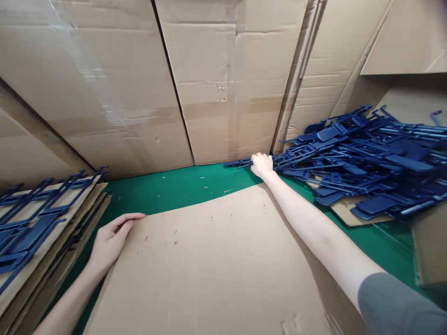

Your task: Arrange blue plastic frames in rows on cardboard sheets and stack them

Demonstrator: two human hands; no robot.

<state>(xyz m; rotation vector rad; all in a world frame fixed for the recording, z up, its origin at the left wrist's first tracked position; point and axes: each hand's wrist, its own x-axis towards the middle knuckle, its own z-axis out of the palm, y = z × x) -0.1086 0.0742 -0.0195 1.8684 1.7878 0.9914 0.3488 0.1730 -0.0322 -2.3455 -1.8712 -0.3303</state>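
A large flat cardboard sheet (223, 265) lies in front of me on the green surface, with small scuffs and holes along its far side. My left hand (113, 239) grips the sheet's far left corner, thumb and index finger pressed together on the edge. Beyond the far right corner, my right hand (261, 165) is closed at the end of a pile of dark blue plastic parts with thin rods and flat slotted pads (349, 158). The tip of one blue part (234, 163) sticks out left of my right fingers. My knuckles hide the exact grip.
On the left stands a stack of cardboard layers (66, 246) with blue parts (35, 223) laid on top and between them. Tall cardboard boxes (213, 83) wall off the back of the green surface (167, 188). A cardboard box side (431, 251) stands at the right.
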